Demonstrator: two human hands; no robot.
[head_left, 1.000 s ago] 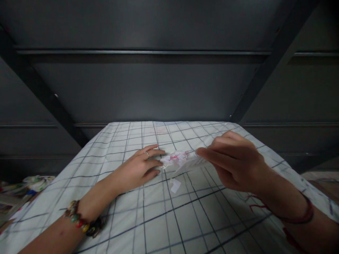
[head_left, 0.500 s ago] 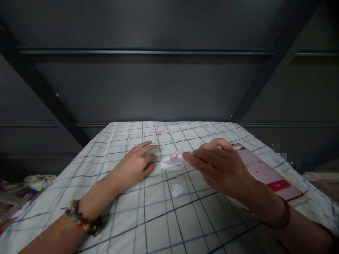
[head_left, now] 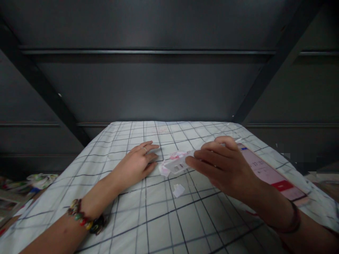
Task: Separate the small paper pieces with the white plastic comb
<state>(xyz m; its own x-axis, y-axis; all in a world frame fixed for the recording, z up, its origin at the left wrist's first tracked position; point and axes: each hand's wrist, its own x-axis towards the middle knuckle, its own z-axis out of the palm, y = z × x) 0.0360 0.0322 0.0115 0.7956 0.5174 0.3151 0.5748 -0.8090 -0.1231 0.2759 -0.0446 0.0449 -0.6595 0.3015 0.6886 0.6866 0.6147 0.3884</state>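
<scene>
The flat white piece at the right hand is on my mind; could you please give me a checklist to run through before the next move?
1. White piece pinched by the right hand: ok.
2. Left hand open, nothing visible in it: ok.
3. Pink-and-white scraps clear of the white piece: cannot tell, they overlap in view.
4. Loose white scrap apart from the white piece: ok.
5. Phone fully visible: not ok, the right hand covers part.
</scene>
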